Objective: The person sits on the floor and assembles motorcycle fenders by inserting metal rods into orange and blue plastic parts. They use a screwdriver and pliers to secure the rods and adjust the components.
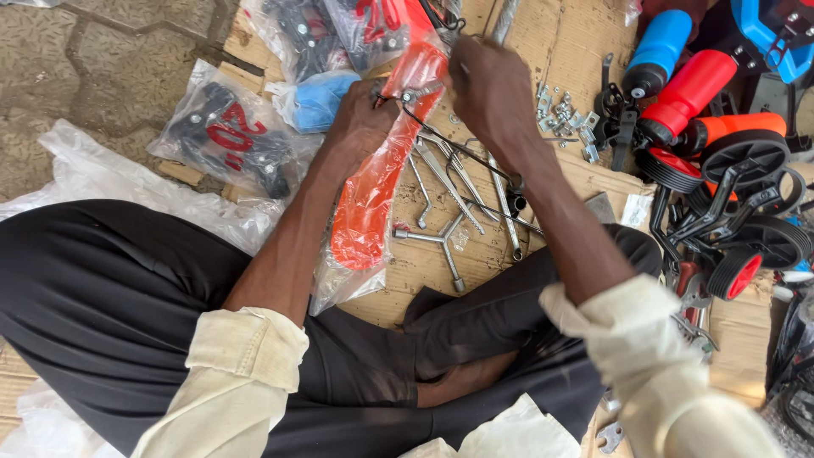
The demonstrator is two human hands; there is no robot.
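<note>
An orange plastic mudguard [373,182] in a clear bag lies across the cardboard in front of me. My left hand [360,123] grips its upper end beside a small metal bracket [418,93]. My right hand [492,89] is closed above that bracket, fingers pinched on something small that I cannot make out; a thin black wire [449,140] runs under it.
Wrenches and a three-way socket spanner [441,240] lie on the cardboard [577,42]. Loose bolts and brackets [564,114] sit to the right. Blue and red bottles [678,64] and black training wheels [746,212] crowd the right side. Bagged parts [229,136] lie at left.
</note>
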